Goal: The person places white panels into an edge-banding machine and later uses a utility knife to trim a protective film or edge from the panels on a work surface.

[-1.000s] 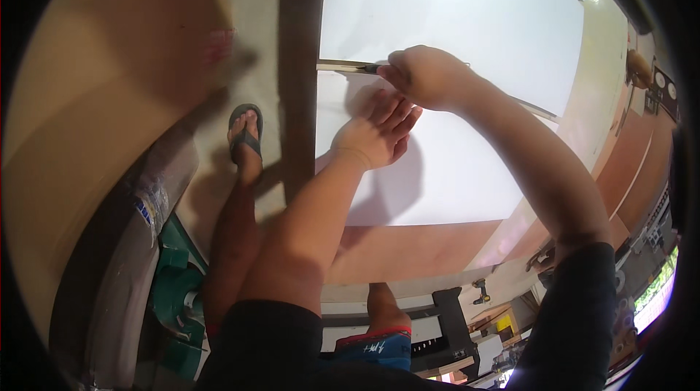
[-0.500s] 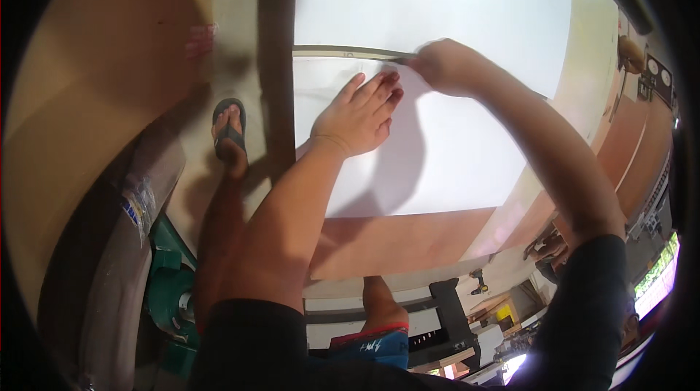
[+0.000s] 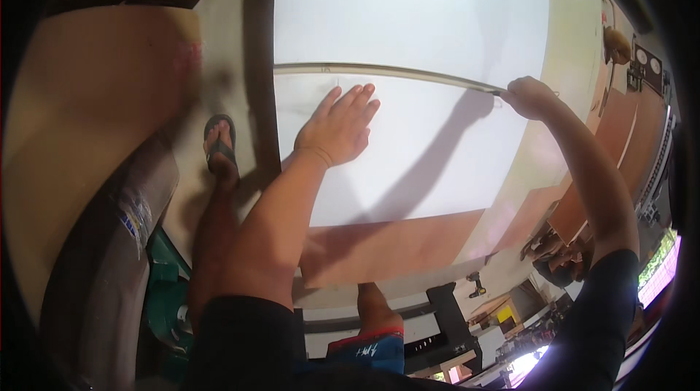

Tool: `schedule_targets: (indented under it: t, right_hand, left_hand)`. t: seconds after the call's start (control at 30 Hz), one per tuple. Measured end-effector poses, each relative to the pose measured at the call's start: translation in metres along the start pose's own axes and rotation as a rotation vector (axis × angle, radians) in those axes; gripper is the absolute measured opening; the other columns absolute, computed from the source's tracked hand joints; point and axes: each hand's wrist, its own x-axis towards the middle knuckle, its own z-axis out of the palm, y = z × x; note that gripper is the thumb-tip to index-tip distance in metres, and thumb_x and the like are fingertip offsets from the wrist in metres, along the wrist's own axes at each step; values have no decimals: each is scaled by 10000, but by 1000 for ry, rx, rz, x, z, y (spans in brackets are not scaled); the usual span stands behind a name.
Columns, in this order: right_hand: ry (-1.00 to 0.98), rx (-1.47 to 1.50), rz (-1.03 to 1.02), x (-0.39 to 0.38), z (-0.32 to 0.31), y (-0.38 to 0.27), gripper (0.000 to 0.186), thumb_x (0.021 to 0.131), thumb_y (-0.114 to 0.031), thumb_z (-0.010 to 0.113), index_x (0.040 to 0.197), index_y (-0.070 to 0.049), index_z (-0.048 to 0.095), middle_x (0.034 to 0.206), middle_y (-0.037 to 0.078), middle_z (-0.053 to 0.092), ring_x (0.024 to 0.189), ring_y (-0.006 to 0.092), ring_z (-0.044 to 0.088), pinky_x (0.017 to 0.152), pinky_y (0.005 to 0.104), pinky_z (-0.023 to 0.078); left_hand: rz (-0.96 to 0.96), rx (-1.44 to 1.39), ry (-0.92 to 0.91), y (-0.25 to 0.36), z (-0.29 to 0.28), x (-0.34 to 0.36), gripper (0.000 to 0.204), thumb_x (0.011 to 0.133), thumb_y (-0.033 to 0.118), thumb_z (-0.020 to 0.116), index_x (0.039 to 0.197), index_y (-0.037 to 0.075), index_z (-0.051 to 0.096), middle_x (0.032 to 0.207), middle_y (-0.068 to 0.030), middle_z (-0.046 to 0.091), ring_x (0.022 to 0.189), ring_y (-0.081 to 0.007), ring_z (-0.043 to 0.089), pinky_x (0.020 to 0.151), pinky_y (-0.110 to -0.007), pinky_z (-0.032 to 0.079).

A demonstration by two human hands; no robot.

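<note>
A large white panel (image 3: 408, 12) lies before me, crossed by a narrow tan strip (image 3: 379, 73) with a small dark mark near its left end. Just below that strip, my left hand (image 3: 337, 126) rests flat on the white surface (image 3: 408, 136), fingers stretched out. At the strip's right end my right hand (image 3: 534, 98) is closed around a slim, dark-tipped tool (image 3: 497, 92), mostly hidden in the fist. The tip meets the strip; I cannot make out the tool's kind. My right arm casts a long shadow over the white surface.
Brown board (image 3: 394, 245) shows under the panel's near edge. Large brown boxes (image 3: 124, 85) stand at left, beside a plastic-wrapped dark piece (image 3: 109, 267) and a green machine (image 3: 164, 296). A cordless drill (image 3: 475, 285) lies at lower right. My sandalled foot (image 3: 220, 142) is left of the panel.
My right hand has moved right along the strip with the tool, from near my left hand to the strip's right end. My left hand stays flat on the white surface; the view has shifted slightly.
</note>
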Motion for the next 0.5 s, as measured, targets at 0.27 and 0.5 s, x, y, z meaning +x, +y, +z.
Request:
schedule_targets:
  t: [0.27, 0.5]
  right_hand:
    - [2, 291, -229, -21, -38, -95, 341, 991, -299, 570, 956, 25, 668, 809, 202, 669, 750, 338, 626, 737, 449, 495]
    - [169, 484, -623, -5, -48, -255, 227, 994, -234, 570, 1145, -72, 617, 806, 180, 694, 796, 381, 676, 721, 467, 518]
  left_hand:
    - [-6, 11, -26, -2, 1, -4, 585, 990, 403, 469, 1548, 232, 420, 1668, -3, 300, 1519, -143, 270, 1278, -425, 103]
    - [19, -89, -38, -5, 9, -5, 602, 980, 377, 463, 1548, 183, 408, 1661, -82, 304, 1513, -271, 286, 1269, -461, 142]
